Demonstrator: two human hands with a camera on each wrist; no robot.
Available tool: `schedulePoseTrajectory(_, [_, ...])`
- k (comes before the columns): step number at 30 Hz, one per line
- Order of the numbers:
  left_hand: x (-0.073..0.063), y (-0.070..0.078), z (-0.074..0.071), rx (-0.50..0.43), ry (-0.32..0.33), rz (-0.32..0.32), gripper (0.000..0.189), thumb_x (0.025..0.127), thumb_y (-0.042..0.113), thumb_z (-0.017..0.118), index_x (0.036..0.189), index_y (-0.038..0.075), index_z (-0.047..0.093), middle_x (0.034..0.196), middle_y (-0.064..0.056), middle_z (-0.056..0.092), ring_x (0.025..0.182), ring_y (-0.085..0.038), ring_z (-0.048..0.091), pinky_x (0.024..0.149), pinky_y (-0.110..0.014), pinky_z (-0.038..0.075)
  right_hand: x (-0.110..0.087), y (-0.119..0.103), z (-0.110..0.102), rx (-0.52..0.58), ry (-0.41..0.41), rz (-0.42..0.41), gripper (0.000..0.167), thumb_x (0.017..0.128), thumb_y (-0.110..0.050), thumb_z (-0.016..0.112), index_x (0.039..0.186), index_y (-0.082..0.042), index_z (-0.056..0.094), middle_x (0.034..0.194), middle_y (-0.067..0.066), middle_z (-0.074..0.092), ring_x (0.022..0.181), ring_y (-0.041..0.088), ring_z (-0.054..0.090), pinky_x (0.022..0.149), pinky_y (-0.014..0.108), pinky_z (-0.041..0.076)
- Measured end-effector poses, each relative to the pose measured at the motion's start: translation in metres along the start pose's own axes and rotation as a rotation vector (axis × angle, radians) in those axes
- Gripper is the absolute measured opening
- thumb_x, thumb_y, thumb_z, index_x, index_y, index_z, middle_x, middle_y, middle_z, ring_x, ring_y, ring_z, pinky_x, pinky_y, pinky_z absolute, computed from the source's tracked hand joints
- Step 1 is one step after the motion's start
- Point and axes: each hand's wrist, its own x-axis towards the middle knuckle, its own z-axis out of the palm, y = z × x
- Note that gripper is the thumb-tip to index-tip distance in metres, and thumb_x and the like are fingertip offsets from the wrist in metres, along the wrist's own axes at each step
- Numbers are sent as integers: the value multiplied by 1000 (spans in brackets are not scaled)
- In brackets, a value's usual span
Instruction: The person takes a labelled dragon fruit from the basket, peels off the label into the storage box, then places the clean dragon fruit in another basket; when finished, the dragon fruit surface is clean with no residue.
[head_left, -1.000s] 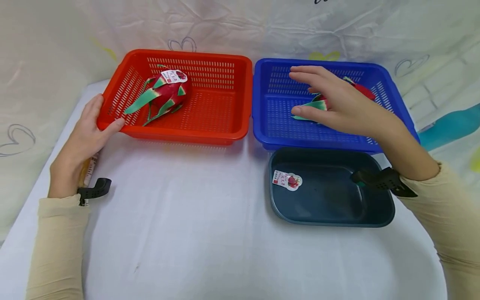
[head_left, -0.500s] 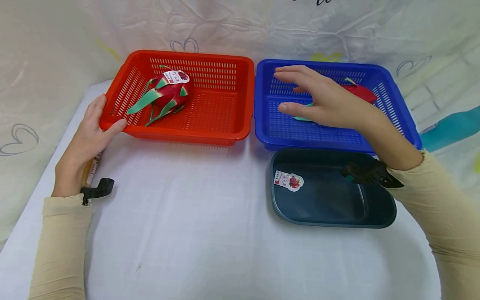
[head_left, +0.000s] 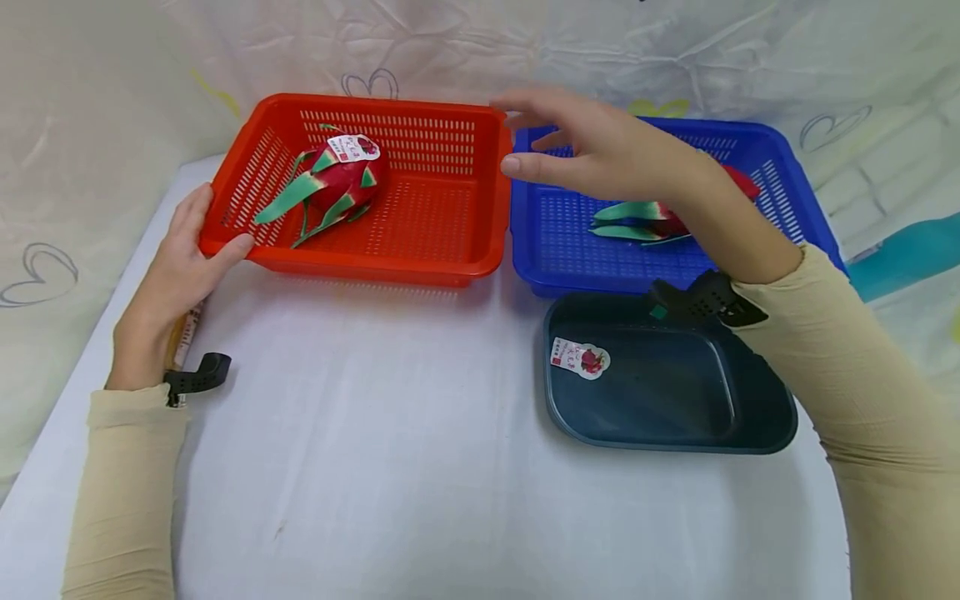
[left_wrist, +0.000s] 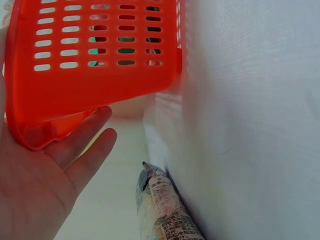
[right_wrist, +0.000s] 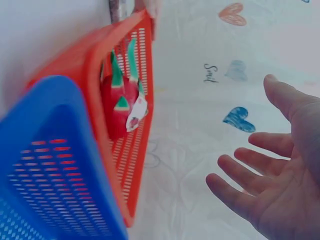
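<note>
Basket of red slotted plastic, rectangular and wide-rimmed, sits along the tabletop's far edge, toward its left corner. In its left half lies a plump red dragon fruit with green scales and a white sticker. I have the left hand gripping the near left corner, thumb over the rim, fingers under its lip. The right hand holds nothing, fingers spread by the basket's right end; the right wrist view shows it off the rim.

I judge the step in hand as getting both hands onto this basket, one end secured. The next move, I think, calls for me to bring the right hand down and close it on the right rim, level enough that the fruit doesn't roll.

Just right sits a blue slotted plastic basket with another red-and-green fruit, partly hidden by the arm. Nearer the tabletop's right edge stands a dark blue-grey rounded tub; a printed wrapped packet lies toward the left edge.
</note>
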Motion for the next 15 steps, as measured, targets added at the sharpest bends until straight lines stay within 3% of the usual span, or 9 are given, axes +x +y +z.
schedulePoseTrajectory(9, [1, 0, 0, 5, 10, 12, 81, 95, 38, 55, 156, 32, 3, 163, 15, 1, 146, -28, 22, 112, -54, 34, 40, -10, -5, -38, 34, 26, 64, 96, -36, 55, 152, -21, 30, 157, -3, 34, 142, 19, 41, 110, 44, 43])
schedulePoseTrajectory(15, [0, 1, 0, 8, 11, 15, 80, 95, 39, 55, 156, 32, 3, 163, 15, 2, 146, -29, 22, 110, -58, 34, 56, -14, -3, -84, 3, 35, 63, 96, -40, 54, 152, -21, 31, 157, -5, 34, 141, 16, 42, 107, 39, 46])
